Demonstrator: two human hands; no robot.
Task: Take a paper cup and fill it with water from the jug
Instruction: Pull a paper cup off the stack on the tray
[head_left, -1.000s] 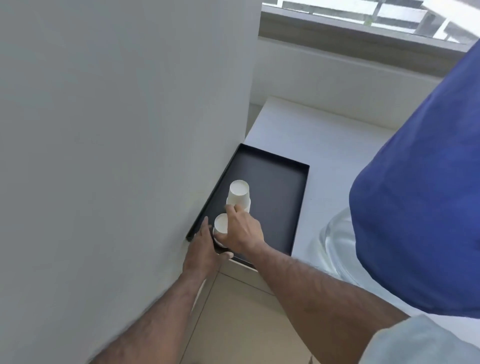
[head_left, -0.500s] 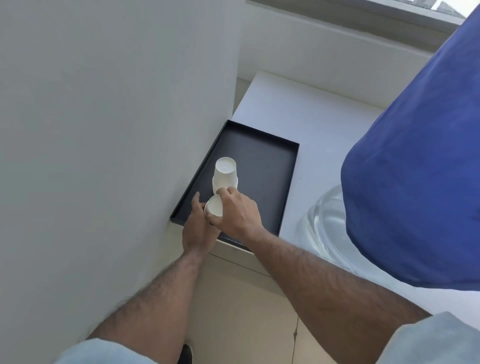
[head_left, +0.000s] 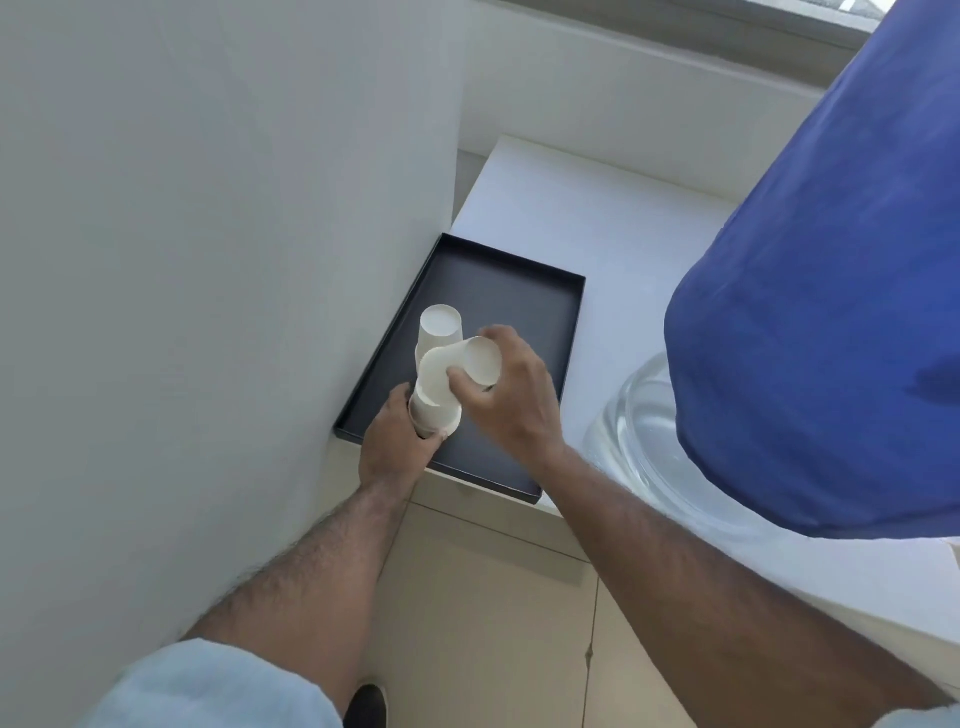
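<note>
My right hand (head_left: 511, 397) grips a white paper cup (head_left: 460, 371), tilted on its side just above a stack of upside-down cups (head_left: 435, 418). My left hand (head_left: 392, 444) holds that stack from the left, at the near edge of a black tray (head_left: 519, 291). A second stack of white cups (head_left: 439, 327) stands upside down on the tray just behind. At the right stands the big water jug: a clear, water-filled body (head_left: 639, 436) under a blue cloth cover (head_left: 831, 291).
A white wall (head_left: 208, 260) rises close on the left, touching the tray's left side. The tray and jug sit on a white counter (head_left: 597, 218) with beige cabinet doors (head_left: 493, 597) below. A window ledge runs along the back.
My right hand has pulled one cup up off the near stack and tipped it sideways. My left hand moved from the tray edge to grip the stack.
</note>
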